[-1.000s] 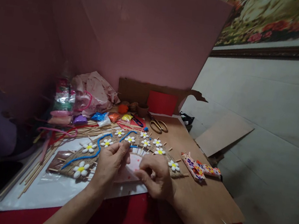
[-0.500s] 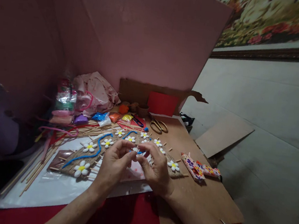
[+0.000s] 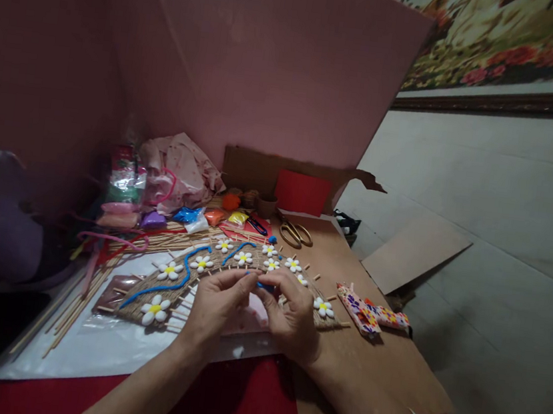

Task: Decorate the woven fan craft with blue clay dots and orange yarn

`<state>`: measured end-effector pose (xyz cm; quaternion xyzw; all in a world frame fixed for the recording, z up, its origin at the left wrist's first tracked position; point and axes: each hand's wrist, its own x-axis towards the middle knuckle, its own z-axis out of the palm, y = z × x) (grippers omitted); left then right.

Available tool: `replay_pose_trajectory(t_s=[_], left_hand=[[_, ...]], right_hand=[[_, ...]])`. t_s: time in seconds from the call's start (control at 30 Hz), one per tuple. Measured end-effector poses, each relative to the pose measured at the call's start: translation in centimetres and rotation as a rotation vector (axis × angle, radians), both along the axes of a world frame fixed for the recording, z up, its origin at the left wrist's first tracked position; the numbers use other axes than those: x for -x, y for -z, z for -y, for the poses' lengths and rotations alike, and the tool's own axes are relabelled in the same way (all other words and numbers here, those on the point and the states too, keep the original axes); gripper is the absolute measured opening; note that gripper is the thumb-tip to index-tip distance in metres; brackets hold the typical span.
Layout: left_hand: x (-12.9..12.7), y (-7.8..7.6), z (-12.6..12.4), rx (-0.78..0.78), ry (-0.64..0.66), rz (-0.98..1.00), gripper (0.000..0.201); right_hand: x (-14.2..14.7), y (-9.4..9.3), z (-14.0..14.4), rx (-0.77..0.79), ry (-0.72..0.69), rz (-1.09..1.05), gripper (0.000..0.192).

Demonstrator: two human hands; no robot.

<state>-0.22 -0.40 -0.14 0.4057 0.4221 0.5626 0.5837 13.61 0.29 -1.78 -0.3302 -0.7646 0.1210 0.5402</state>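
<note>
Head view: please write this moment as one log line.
left hand: pinches blue piece | right hand: pinches same piece | below: twine arch with white flowers

a home craft corner: framed floral picture, scissors, clay packets.

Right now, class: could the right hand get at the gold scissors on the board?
Probably yes: the scissors lie uncovered beyond the right hand, only flat flowers between, though its fingers pinch a blue piece.
</note>
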Motion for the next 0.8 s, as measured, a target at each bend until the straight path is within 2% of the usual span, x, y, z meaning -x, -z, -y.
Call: replay_pose_trajectory(t_s=[0.1,0.2,0.3,0.4,0.5,0.67,0.73,0.8], left_hand=[[0.2,-0.1,-0.1,-0.050,-0.106,-0.042,0.027],[0.3,-0.6,0.1,-0.208,-0.154,-0.146,0.018],[-0.1,-0.7,0.7,-0.335,-0.078,-0.226,0.014],[-0.7,-0.4,1.5,-0.362,0.031,-0.239,0.017],[-1.2,-0.2,2.2,-0.344,0.103,-0.173,0.022],[-1.7,-0.8,2.9,-0.316,0.137,-0.091,0.030],[-1.5,-0.7,2.8,-0.292,0.117,-0.062,0.036],[-1.0,-0.4,2.3,-0.220,0.069,0.005,0.040]], right_hand=[[-0.4,0.0,-0.3,0.003,0.018,-0.049,0.017],[-0.8,-0.7,-1.1,0.055,0.116,-0.247,0.030],[-0.2,-2.1,-1.8,0.218,0.126,-0.484,0.041],[1.4,-3.4,-2.0,0.356,0.070,-0.607,0.052],[3.3,-4.0,-2.1,0.380,0.058,-0.624,0.058],[5.1,-3.7,-3.6,0.300,0.119,-0.688,0.061],[5.8,-3.1,-3.4,0.264,0.153,-0.611,0.064],[6.8,-2.3,-2.0,0.201,0.148,-0.474,0.068]])
